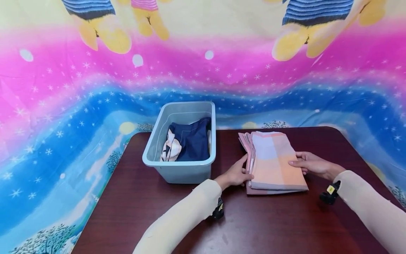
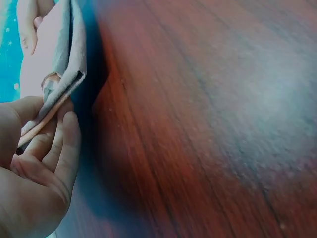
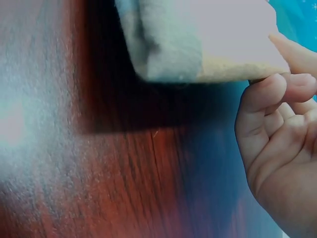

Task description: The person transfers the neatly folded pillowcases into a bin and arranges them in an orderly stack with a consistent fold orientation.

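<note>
A folded plaid cloth (image 1: 274, 162) in peach, lavender and mauve is held between both hands over the right half of the table. My left hand (image 1: 236, 173) pinches its layered left edge; in the left wrist view, the thumb lies above and the curled fingers (image 2: 64, 144) are underneath. On the opposite edge, my right hand (image 1: 314, 165) grips the cloth with thumb on top and fingers below. Dark shadow shows under the cloth edge (image 3: 173, 74) in the right wrist view, where it looks slightly raised from the tabletop.
Left of the cloth stands a grey-blue plastic bin (image 1: 184, 173). Inside lie a navy cloth (image 1: 193, 141) and a pale patterned cloth (image 1: 172, 146). Everything is on a dark reddish-brown table (image 1: 253, 225), with a colourful printed curtain (image 1: 241, 74) hanging behind it.
</note>
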A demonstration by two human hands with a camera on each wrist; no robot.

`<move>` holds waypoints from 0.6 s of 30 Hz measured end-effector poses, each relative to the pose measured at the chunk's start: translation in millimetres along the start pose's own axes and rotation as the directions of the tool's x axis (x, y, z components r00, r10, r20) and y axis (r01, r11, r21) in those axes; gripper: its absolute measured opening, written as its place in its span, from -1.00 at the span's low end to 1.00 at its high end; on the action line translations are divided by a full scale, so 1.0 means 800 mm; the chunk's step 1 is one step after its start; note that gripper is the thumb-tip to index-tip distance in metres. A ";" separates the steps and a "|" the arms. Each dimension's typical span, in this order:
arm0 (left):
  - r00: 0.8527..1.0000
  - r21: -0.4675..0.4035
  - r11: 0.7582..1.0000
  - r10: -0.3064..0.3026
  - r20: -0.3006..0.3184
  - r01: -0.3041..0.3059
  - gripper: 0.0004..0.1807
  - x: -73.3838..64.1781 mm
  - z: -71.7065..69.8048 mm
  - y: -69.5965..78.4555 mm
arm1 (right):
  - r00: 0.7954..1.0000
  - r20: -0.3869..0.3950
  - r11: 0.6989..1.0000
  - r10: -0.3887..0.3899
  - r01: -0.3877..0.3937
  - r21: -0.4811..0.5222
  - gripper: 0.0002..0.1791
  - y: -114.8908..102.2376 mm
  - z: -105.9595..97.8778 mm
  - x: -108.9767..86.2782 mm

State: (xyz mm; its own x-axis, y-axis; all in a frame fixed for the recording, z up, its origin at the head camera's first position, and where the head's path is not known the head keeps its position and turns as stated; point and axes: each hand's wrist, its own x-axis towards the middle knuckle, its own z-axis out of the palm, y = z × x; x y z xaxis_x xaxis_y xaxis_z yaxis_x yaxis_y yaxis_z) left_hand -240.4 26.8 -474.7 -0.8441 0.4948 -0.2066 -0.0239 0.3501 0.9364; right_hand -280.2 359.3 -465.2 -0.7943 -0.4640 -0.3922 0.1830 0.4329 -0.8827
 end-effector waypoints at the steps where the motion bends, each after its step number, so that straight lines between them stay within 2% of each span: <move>1: 1.000 0.017 1.000 0.006 -0.004 -0.006 0.00 -0.001 0.000 0.000 | 1.000 0.002 1.000 -0.001 0.001 0.001 -0.33 -0.002 0.001 -0.001; 7: 0.999 0.079 0.997 0.002 -0.038 0.001 -0.01 -0.008 -0.004 0.005 | 1.000 0.003 1.000 -0.015 0.015 0.015 -0.33 -0.013 0.003 -0.008; 18: 0.999 0.062 0.998 0.009 -0.035 -0.007 0.00 -0.023 -0.012 0.028 | 0.999 -0.013 0.999 -0.048 0.048 0.010 -0.46 -0.034 0.002 -0.023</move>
State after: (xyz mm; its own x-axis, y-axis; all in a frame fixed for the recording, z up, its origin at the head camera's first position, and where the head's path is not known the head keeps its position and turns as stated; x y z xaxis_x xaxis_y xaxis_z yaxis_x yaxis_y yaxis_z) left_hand -230.7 18.0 -447.2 -0.8627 0.4696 -0.1879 0.0153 0.3956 0.9183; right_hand -269.5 355.3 -434.4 -0.8099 -0.4739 -0.3456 0.1499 0.4024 -0.9031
